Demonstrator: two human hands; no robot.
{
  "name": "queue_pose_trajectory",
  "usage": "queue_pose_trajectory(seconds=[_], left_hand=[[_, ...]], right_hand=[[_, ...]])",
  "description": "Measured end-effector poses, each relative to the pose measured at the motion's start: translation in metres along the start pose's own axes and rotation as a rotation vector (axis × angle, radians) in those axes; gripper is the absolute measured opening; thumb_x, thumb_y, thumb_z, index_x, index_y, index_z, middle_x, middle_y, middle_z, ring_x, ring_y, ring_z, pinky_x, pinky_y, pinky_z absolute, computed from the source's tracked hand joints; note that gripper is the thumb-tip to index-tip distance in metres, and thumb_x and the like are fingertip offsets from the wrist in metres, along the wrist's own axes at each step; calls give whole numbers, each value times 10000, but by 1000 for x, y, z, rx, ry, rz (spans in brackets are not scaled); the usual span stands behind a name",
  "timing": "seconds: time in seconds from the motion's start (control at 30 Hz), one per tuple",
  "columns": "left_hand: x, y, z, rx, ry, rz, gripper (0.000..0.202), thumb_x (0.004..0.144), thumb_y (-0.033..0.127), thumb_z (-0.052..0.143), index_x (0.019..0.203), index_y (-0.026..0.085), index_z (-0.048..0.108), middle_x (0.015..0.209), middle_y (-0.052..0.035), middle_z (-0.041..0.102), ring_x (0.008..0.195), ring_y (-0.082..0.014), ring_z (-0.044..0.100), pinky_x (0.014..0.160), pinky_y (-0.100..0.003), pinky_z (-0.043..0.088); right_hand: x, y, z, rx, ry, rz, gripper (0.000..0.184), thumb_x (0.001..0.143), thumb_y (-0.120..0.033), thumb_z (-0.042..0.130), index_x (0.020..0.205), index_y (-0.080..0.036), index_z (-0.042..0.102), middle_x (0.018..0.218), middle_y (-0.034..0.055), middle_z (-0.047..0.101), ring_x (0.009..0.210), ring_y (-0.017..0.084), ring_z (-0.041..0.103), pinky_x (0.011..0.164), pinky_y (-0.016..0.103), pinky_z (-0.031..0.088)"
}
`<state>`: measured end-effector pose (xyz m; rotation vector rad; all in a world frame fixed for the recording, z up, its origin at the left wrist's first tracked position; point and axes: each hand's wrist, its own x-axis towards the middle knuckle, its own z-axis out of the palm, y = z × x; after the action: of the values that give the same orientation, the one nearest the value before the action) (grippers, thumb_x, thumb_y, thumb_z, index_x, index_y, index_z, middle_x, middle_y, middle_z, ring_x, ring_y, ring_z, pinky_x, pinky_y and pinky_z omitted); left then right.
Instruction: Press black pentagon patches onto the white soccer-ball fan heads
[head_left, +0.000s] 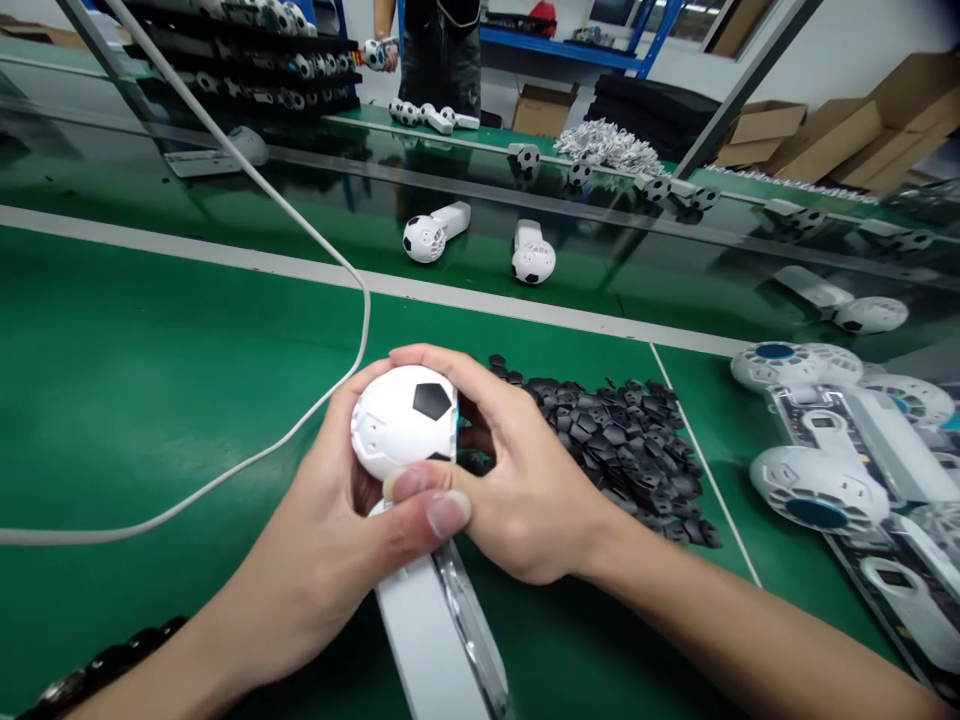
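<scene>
The person's left hand and right hand both grip closed around a white football-patterned ball, held just above a white plastic casing on the green worktop. A heap of black hexagonal patches lies just beside the right hand.

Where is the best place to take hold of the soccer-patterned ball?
Grip the ball around its curved sides, coming from left and right, as the left hand and right hand do. It is round, with no flat grip, and a white bar below leaves the underside less free.
</scene>
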<state>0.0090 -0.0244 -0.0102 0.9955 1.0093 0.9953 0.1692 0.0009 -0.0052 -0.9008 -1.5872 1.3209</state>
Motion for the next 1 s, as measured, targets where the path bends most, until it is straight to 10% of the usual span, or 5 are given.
queue_pose_trajectory(seconds=[0.2,0.43,0.6,0.77,1.0], left_hand=[[-1,1,2,42,133,-91,1052,511,430,1009,1395,388,440,1210,-15,659,1071,-304,684,764,-221,638],[12,8,2,-137,202,-132,987,556,622,939,1382,360,467,942,-26,714,738,-283,710,595,-309,638],[28,17,-13,-66,170,-28,798,762,723,756,1417,385,451,1170,-57,702,913,-279,706,701,-293,625],[41,14,-26,143,99,171,679,842,619,740,1413,368,472,1538,-52,454,1454,-320,372,1219,-472,355],[26,14,-21,226,-101,88,514,869,684,678,1179,275,637,1304,-91,617,1269,-298,542,1070,-416,490]], right_hand=[[4,-3,-7,-182,-33,-110,507,779,-261,697,1269,-206,585,1197,69,678,1104,277,641,1000,458,506],[1,-11,0,176,-11,293,820,801,-424,816,1499,-346,392,1407,27,557,1204,207,610,1082,397,471],[-6,-18,1,561,-262,613,962,561,-388,976,1359,-255,455,985,-13,636,565,60,610,562,193,555],[34,-15,-59,213,39,568,701,739,-387,843,1326,-207,503,906,33,681,581,115,631,476,201,528],[94,4,-142,-30,475,269,357,910,-290,594,1250,-186,561,1253,161,658,1140,256,679,886,363,616]])
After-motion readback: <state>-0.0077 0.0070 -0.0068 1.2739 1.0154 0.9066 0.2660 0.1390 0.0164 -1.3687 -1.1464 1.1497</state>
